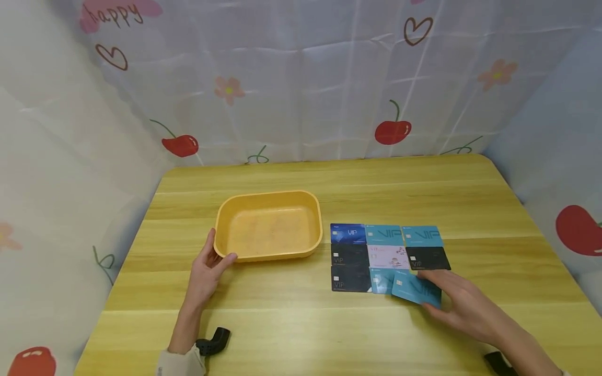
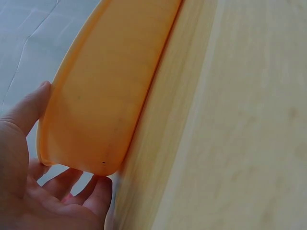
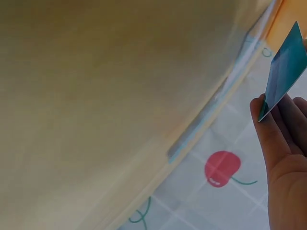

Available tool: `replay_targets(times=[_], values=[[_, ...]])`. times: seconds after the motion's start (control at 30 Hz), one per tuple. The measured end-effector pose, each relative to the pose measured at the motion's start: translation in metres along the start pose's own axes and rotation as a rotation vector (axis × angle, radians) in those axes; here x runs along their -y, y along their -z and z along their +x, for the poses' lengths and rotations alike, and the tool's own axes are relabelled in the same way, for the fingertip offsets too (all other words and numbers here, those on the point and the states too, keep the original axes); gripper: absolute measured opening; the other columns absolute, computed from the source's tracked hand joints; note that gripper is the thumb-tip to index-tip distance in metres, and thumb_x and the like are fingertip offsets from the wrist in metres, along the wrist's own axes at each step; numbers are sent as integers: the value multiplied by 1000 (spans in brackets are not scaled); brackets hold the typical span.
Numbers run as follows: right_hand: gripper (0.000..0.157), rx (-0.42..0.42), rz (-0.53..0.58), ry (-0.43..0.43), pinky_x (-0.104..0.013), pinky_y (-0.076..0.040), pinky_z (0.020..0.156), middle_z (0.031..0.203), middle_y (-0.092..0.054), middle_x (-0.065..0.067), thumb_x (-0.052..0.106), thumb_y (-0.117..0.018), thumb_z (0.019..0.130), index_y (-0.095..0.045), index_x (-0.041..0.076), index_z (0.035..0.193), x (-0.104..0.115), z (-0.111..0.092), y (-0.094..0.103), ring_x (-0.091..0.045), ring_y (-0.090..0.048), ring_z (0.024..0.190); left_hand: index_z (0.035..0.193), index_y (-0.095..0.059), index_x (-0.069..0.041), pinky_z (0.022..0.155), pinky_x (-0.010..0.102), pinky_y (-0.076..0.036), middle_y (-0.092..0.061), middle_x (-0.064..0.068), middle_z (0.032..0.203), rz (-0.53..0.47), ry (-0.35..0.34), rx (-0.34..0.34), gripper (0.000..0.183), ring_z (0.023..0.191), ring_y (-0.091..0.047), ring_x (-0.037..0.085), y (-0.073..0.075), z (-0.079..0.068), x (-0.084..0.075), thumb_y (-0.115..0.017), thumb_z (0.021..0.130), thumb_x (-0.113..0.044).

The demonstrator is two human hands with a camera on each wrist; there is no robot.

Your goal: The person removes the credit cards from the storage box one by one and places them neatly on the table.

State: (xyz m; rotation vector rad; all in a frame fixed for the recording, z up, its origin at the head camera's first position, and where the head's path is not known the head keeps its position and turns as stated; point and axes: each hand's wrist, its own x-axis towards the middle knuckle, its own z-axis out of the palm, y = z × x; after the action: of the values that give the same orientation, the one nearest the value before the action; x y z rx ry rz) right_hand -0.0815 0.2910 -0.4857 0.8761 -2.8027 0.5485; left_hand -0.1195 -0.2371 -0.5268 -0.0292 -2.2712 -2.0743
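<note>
My left hand [image 1: 205, 274] grips the near left corner of a yellow plastic tray [image 1: 270, 257], thumb at the rim and fingers curled at its outer wall. Inside, the tray holds nothing. My right hand [image 1: 463, 305] pinches a teal VIP card [image 1: 414, 288] by its right side, tilted, overlapping another teal card [image 1: 380, 282] in the head view. Several cards lie flat in rows beside it: a blue card [image 1: 347, 234], dark cards such as the black card [image 1: 427, 258], and a pink card [image 1: 386, 256] in the middle.
A wooden table [image 1: 291, 334] carries everything. Patterned white curtains [image 1: 301, 94] with cherries and flowers hang behind it and at both sides. A black wrist device [image 1: 213, 342] sits at the left sleeve, and another black piece [image 1: 498, 363] shows by the right forearm.
</note>
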Motion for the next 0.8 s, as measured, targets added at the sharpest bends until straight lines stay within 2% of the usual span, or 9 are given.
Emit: replay_targets(times=[0.13, 0.27, 0.4, 0.5, 0.63, 0.8], values=[[59, -1, -17, -21, -22, -51, 86, 114, -68, -4, 20, -91, 65, -67, 5, 117, -6, -8, -1, -23, -65, 102, 158, -7, -5, 101, 17, -39, -13, 12, 163, 10, 5, -2, 86, 143, -28, 32, 0, 0, -1, -65, 96, -7], [59, 26, -16, -40, -22, -50, 87, 116, -68, -3, 21, -90, 67, -67, 6, 119, -10, -10, -1, -23, -65, 103, 158, -7, -5, 100, 16, -39, -13, 11, 162, 12, 6, -5, 85, 143, -28, 32, 0, 0, -2, -65, 96, -7], [58, 62, -12, -53, -35, -55, 85, 117, -67, -5, 20, -89, 68, -66, 4, 119, -14, -9, -2, -24, -64, 105, 158, -7, -5, 101, 17, -39, -13, 12, 162, 5, 4, -9, 85, 143, -28, 33, 0, 0, -2, -65, 96, -6], [58, 128, 10, -90, -48, -55, 84, 119, -66, -9, 18, -87, 71, -64, 2, 121, -16, -7, -2, -28, -64, 107, 158, -7, -5, 101, 17, -39, -13, 12, 162, 6, 6, -10, 85, 143, -28, 32, 0, 0, -2, -65, 96, -6], [60, 215, 56, -143, -52, -52, 87, 123, -63, -12, 18, -85, 75, -61, 1, 126, -20, -6, -2, -32, -62, 110, 158, -7, -5, 101, 17, -39, -13, 12, 162, 2, 5, -11, 85, 143, -28, 32, 0, 0, -3, -65, 96, -5], [59, 274, 103, -192, -53, -51, 90, 126, -61, -13, 12, -83, 76, -58, 1, 129, -22, -5, -2, -34, -59, 114, 158, -7, -4, 101, 17, -39, -12, 13, 162, -1, 0, -7, 85, 143, -28, 33, 0, -1, -3, -65, 96, -5]])
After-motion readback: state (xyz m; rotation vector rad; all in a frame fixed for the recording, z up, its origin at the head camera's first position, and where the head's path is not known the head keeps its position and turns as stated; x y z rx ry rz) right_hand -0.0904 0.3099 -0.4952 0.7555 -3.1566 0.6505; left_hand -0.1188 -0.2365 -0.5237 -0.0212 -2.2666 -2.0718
